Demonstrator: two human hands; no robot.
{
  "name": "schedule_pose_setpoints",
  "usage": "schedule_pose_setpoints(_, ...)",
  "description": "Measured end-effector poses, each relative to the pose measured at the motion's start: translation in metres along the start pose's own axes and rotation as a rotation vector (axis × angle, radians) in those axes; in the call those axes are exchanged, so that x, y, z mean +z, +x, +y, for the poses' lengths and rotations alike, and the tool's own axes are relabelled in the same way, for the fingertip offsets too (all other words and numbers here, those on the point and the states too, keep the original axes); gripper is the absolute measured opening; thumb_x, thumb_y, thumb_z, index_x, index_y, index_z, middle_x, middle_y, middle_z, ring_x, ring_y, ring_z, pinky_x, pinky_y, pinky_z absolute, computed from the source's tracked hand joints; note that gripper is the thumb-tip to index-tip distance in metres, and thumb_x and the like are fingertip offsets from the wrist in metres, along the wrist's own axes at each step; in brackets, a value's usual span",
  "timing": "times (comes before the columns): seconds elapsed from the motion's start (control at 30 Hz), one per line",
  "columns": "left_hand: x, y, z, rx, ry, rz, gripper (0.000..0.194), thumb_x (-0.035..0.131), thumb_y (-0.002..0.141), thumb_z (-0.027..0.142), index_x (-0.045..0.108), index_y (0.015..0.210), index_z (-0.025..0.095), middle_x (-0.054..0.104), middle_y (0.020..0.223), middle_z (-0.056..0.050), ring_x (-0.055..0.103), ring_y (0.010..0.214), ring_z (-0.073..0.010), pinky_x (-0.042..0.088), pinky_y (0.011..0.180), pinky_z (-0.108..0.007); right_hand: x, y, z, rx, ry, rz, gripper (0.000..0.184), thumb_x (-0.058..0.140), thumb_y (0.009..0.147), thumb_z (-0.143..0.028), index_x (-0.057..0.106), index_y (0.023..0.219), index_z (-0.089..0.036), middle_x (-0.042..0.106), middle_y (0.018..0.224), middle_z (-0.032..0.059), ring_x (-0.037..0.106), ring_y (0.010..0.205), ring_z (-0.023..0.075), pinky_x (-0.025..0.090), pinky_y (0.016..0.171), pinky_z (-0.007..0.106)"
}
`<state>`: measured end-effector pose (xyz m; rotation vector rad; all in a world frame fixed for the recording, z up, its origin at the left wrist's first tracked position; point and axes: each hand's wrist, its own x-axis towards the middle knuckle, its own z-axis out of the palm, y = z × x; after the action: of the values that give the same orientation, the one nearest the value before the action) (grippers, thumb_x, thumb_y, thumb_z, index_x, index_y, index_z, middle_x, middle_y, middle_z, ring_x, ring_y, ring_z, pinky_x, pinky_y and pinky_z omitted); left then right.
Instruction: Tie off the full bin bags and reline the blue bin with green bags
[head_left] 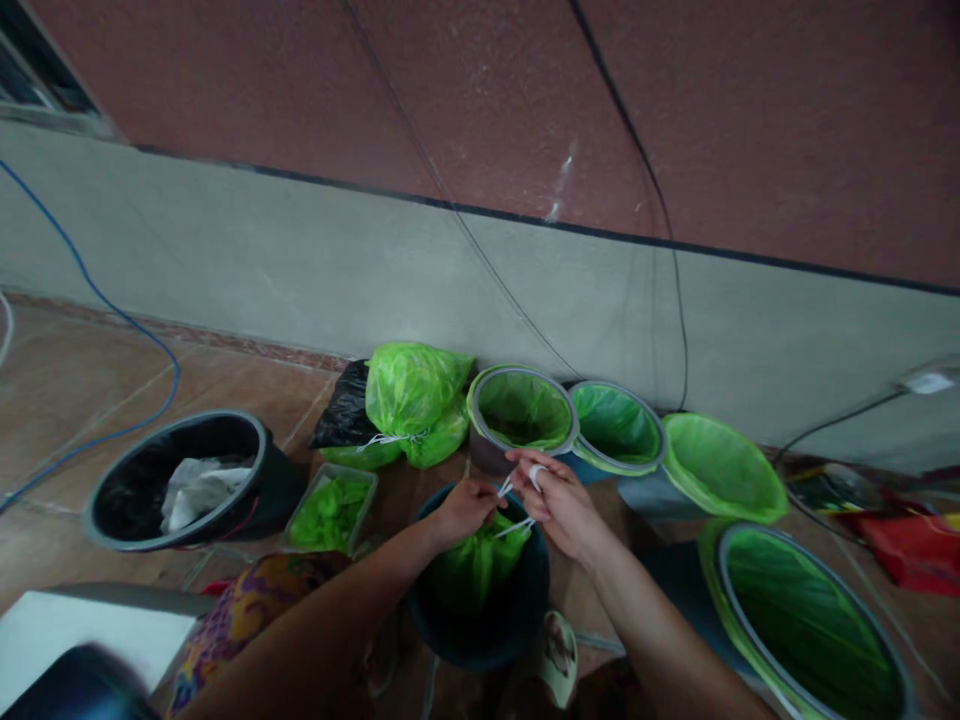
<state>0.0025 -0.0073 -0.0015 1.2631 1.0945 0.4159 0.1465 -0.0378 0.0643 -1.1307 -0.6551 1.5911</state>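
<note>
Above a dark bin [480, 650] stands a gathered green garbage bag [476, 575], its lower part inside the bin. White drawstrings [516, 527] come from the bag's neck. My left hand [466, 512] is closed at the bag's top, pinching the string. Fingers of my right hand [559, 500] are curled round the other end of the white string, with a loop of it across them. Behind, a full tied green bag [416, 390] leans on the wall, its white string knotted.
Lined bins [525, 372], [619, 390] and a tilted lined bin [724, 470] stand along the wall. A large lined bin [810, 610] is at right. A black bin [259, 440] with white plastic and a tub [367, 490] of green bags are left. A blue cable [169, 350] crosses the floor.
</note>
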Motion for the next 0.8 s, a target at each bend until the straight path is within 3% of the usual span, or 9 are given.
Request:
schedule_pose_setpoints(0.17,0.008,-0.010,-0.001,0.150,0.062,-0.320,0.021,0.052,0.082,0.027,0.066,0.078,0.012,0.047,0.057,0.005,0.037,0.052,-0.0075,0.029,0.052,-0.021,0.010,0.006,0.000,0.043,0.135,-0.037,0.023,0.072,0.070,-0.031,0.067,0.087,-0.016,0.053,0.057,-0.0050,0.017,0.037,-0.0005,0.010,0.035,0.017)
schedule_pose_setpoints(0.3,0.013,-0.012,-0.003,0.187,0.122,-0.451,0.020,0.050,0.081,0.022,0.068,0.080,0.013,0.044,0.057,0.005,0.035,0.054,-0.0081,0.030,0.054,-0.022,0.007,0.012,0.002,0.042,0.196,-0.050,0.021,0.070,0.072,-0.030,0.066,0.088,-0.016,0.049,0.057,-0.0057,0.016,0.038,0.0005,0.012,0.034,0.016)
schedule_pose_setpoints(0.37,0.013,-0.013,-0.002,0.227,0.175,-0.467,0.022,0.047,0.081,0.019,0.069,0.079,0.014,0.046,0.057,0.005,0.037,0.055,-0.0089,0.032,0.057,-0.022,0.003,0.015,0.002,0.040,0.197,-0.043,0.021,0.068,0.074,-0.031,0.066,0.089,-0.016,0.047,0.057,-0.0061,0.015,0.038,0.0010,0.012,0.034,0.016)
schedule_pose_setpoints(0.53,0.008,-0.018,0.008,0.443,0.500,-0.320,0.028,0.042,0.085,0.016,0.065,0.071,0.018,0.056,0.064,0.001,0.049,0.064,-0.0124,0.037,0.066,-0.023,-0.009,0.020,-0.001,0.050,0.149,0.028,0.018,0.063,0.076,-0.032,0.064,0.087,-0.018,0.047,0.059,-0.0053,0.013,0.039,0.0023,0.011,0.035,0.018)
schedule_pose_setpoints(0.63,0.008,-0.022,0.012,0.565,0.620,-0.319,0.028,0.042,0.086,0.015,0.065,0.071,0.019,0.059,0.067,-0.001,0.052,0.068,-0.0137,0.039,0.070,-0.023,-0.014,0.020,-0.002,0.060,0.149,0.043,0.017,0.062,0.075,-0.030,0.064,0.087,-0.018,0.044,0.058,-0.0056,0.012,0.040,0.0031,0.010,0.036,0.019)
schedule_pose_setpoints(0.8,0.006,-0.025,0.013,0.541,0.579,-0.399,0.025,0.044,0.087,0.018,0.068,0.080,0.019,0.062,0.070,0.000,0.053,0.068,-0.0128,0.039,0.067,-0.022,-0.018,0.020,-0.002,0.052,0.201,0.085,0.016,0.062,0.073,-0.025,0.065,0.085,-0.016,0.046,0.058,-0.0054,0.016,0.040,0.0024,0.011,0.037,0.018)
